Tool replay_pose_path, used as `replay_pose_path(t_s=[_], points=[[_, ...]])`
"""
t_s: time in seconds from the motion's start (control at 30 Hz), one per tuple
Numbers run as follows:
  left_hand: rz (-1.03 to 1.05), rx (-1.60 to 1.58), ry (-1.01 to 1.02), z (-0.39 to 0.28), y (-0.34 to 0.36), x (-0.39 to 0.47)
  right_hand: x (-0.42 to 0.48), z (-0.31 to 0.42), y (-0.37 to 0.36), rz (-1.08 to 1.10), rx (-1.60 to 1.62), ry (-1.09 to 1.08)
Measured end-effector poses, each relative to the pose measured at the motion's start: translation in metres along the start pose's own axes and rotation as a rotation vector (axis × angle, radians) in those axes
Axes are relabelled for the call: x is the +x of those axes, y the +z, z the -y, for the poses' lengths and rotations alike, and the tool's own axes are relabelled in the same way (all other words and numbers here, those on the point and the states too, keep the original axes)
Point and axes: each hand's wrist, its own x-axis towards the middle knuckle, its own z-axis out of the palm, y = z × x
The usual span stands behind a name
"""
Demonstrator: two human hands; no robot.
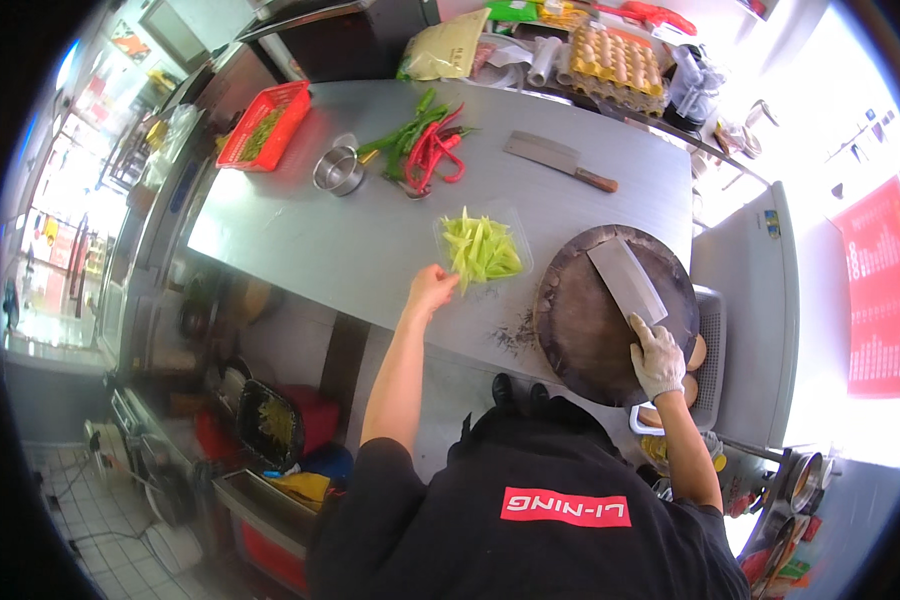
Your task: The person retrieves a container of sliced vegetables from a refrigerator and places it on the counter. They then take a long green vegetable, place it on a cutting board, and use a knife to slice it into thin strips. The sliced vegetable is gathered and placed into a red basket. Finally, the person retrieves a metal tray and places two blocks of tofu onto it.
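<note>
My bare left hand [432, 289] is at the near left corner of a clear plastic tray [526, 251] filled with cut light-green vegetable pieces [481, 247]. Its fingertips touch or nearly touch a piece at the edge; whether they pinch it is unclear. On the round wooden chopping block [596, 330] lies a cleaver [628, 279], blade flat and pointing away. My right hand [658, 360], in a whitish knit glove, rests at the cleaver's near end with its index finger extended along it. The glove hides the handle, so the hold on it cannot be fully seen.
A second cleaver [544, 150] lies beyond the block. Red chilies [433, 154] and green peppers [405, 135] lie near a steel bowl [338, 171] and a red basket [289, 124] on the metal table [270, 225]. Egg trays [616, 66] stand behind; a grey basket [711, 352] is right of the block.
</note>
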Motion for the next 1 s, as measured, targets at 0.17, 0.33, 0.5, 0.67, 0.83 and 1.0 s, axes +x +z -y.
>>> replay_pose_path(t_s=[0.17, 0.33, 0.5, 0.67, 0.83, 1.0], points=[[-0.064, -0.307, 0.042, 0.001, 0.027, -0.021, 0.000, -0.005, 0.006, -0.003, 0.027, 0.043], [-0.254, -0.280, -0.021, 0.013, 0.044, -0.005, 0.000, 0.014, -0.004, -0.048, 0.055, 0.078], [-0.189, -0.655, -0.014, 0.029, 0.038, -0.030, 0.001, 0.050, -0.012, -0.218, 0.251, -0.020], [-0.137, -0.627, 0.065, 0.067, -0.015, -0.115, 0.034, 0.124, -0.017, 0.178, 0.916, 0.097], [-0.192, -0.582, 0.051, 0.106, -0.104, -0.198, 0.038, 0.261, 0.009, 0.855, 1.177, 0.068], [-0.142, -0.215, 0.026, 0.171, -0.212, -0.226, 0.015, 0.357, 0.113, 0.938, 1.266, -0.049]])
